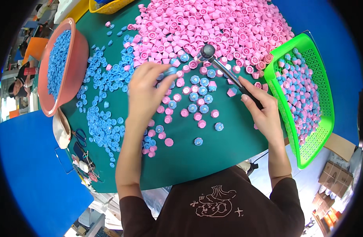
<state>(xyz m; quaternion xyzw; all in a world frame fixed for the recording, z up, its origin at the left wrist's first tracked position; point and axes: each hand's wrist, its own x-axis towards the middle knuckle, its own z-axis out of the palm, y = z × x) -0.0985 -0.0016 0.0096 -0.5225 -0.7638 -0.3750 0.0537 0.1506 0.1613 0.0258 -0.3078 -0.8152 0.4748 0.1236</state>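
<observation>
The left hand (144,93) is pinching a blue insert (170,71) onto a pink cap at the pile's edge while the right hand (262,112) is gripping the small mallet (208,51); seating step, seemingly calling for a square tap next.

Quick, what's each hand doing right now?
Left hand: closed, pinching a small blue cap at its fingertips.
Right hand: closed around the handle of a small hammer.

Plastic caps (213,23) glossy; mat (205,154) matt
</observation>
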